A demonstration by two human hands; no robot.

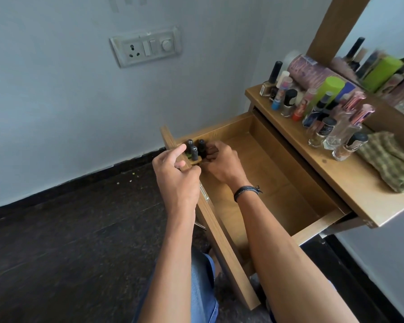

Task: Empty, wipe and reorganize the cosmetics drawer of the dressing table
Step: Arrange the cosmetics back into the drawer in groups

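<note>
Matt wood-grain drawer — glossy glass bottles, woven cloth.

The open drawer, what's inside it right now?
In the drawer, a few black-capped bottles stand in the front corner. The rest shows bare wood. Both hands cover part of that corner.

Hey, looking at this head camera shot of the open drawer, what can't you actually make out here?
- Small dark-capped bottles in the drawer's far-left corner: bases and total count hidden by both hands.
- Right hand: fingers curl away, so the grip is unclear.
- Left hand: whether it touches a bottle is unclear.
- Bottle labels on the tabletop: too small and blurred.
- Mirror: cut off by the right edge.
</note>
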